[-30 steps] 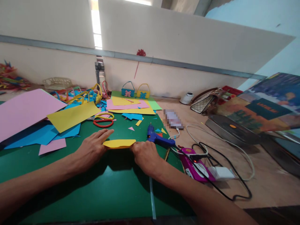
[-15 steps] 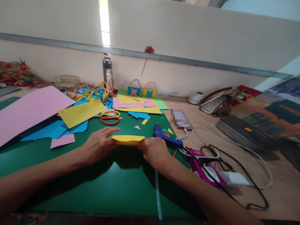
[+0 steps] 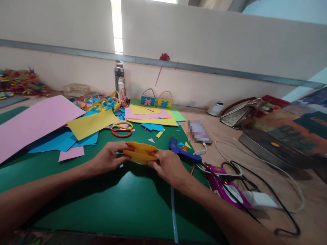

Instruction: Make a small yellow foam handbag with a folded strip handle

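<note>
Between my two hands is a folded yellow paper pouch (image 3: 141, 156), held above the green mat (image 3: 114, 211). Its two walls stand apart, with a gap showing along the top. My left hand (image 3: 109, 156) pinches the left end, thumb and fingers on either side. At the other end my right hand (image 3: 167, 166) grips the paper, thumb low and fingers bent behind. Just beyond my right hand lies a blue glue gun (image 3: 185, 153). A clear glue stick (image 3: 174, 214) runs along the mat below that hand.
Scissors (image 3: 122, 129) with red and yellow handles lie behind the pouch, near coloured sheets (image 3: 92, 125). Two small paper bags (image 3: 165, 101) stand at the back. A purple power strip (image 3: 227, 189) with tangled cables, a phone (image 3: 199, 132) and a grey case (image 3: 273, 146) are at right.
The yellow pouch has tipped and its walls have spread, so its inside shows. My left fingers, stretched out before, now pinch its end. The camera view has shifted slightly.
</note>
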`<act>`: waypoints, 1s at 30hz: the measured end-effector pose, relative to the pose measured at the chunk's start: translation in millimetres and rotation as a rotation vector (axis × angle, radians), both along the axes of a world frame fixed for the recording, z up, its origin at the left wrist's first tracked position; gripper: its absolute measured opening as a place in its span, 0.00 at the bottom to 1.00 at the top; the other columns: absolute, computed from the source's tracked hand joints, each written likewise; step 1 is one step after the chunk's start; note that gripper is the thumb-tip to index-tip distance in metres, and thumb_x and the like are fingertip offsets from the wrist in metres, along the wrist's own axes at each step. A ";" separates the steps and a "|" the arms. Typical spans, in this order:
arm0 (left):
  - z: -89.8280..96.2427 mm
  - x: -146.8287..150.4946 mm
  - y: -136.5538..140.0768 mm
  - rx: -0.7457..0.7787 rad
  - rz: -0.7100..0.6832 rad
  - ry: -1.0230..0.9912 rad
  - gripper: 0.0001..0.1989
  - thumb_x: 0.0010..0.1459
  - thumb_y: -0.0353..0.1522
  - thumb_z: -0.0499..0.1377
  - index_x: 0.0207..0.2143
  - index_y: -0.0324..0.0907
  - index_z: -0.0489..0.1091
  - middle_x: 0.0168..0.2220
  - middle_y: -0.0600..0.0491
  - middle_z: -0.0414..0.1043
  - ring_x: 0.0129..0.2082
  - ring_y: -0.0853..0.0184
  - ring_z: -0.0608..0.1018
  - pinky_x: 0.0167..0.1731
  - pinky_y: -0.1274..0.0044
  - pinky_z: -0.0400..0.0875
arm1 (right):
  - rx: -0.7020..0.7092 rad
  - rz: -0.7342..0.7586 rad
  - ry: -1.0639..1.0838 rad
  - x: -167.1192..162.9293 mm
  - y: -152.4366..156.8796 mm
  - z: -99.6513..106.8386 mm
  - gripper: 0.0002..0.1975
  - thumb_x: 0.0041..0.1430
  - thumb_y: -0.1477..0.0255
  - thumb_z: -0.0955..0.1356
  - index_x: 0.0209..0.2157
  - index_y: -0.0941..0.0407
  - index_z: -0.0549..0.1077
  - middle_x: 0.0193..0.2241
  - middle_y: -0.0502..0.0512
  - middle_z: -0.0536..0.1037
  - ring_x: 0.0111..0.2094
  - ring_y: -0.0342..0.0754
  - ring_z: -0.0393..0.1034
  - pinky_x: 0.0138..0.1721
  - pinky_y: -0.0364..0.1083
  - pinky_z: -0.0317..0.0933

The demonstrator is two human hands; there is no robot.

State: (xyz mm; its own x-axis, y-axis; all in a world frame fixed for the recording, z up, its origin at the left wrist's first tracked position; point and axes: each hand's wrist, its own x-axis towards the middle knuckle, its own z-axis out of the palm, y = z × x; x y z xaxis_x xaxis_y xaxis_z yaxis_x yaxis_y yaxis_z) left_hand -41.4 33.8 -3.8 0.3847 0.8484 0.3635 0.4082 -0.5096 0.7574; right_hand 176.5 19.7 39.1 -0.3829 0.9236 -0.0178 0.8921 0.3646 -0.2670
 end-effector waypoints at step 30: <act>0.0 7.3 17.9 -0.994 -0.040 -1.112 0.13 0.55 0.34 0.55 0.41 0.35 0.67 0.30 0.48 0.73 0.27 0.65 0.77 0.25 0.75 0.74 | 0.277 0.172 0.090 -48.5 7.6 18.3 0.17 0.62 0.64 0.60 0.48 0.55 0.70 0.45 0.59 0.74 0.42 0.50 0.70 0.39 0.45 0.61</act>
State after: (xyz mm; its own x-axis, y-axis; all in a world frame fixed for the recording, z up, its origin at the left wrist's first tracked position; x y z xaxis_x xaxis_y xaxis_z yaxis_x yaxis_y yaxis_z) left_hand -34.1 51.7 -3.8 0.3346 0.9147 -0.2266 -0.5978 0.3919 0.6993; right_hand 128.0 27.2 57.4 -0.5219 0.8106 0.2655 0.7887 0.5771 -0.2119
